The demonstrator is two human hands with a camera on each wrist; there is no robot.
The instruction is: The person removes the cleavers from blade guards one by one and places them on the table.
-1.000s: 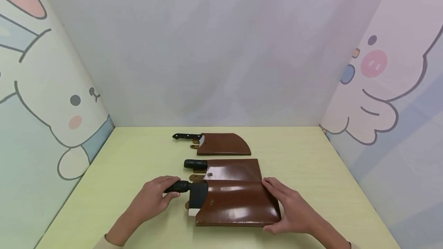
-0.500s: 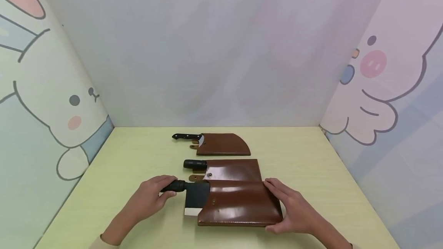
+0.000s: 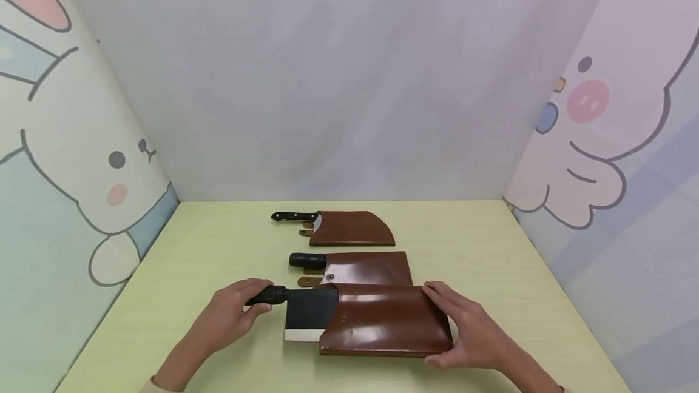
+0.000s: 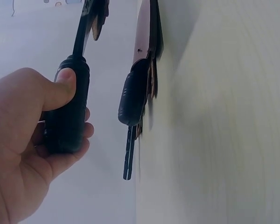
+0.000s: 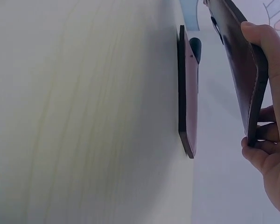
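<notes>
My left hand [image 3: 233, 315] grips the black handle [image 4: 67, 119] of a cleaver [image 3: 308, 310], thumb along one side and fingers round the other in the left wrist view. Dark near the spine and pale along its lower edge, the blade shows partly outside a glossy brown leather sheath [image 3: 390, 327]. The rest of the blade is hidden in the leather. At the sheath's far right end, my right hand [image 3: 468, 333] holds it between thumb and fingers. In the right wrist view the sheath [image 5: 240, 60] is held up off the table.
Just behind lies a second cleaver with a black handle [image 3: 307, 260] in a brown sheath [image 3: 374, 267]. Farther back is a sheathed knife with a riveted black handle [image 3: 295, 216] and a curved-end sheath [image 3: 355, 228]. Pale walls enclose the light yellow table [image 3: 218, 241].
The left hand has moved left with the cleaver, and more blade shows outside the sheath. My right hand and the sheath have shifted slightly right. Both rear knives stay put.
</notes>
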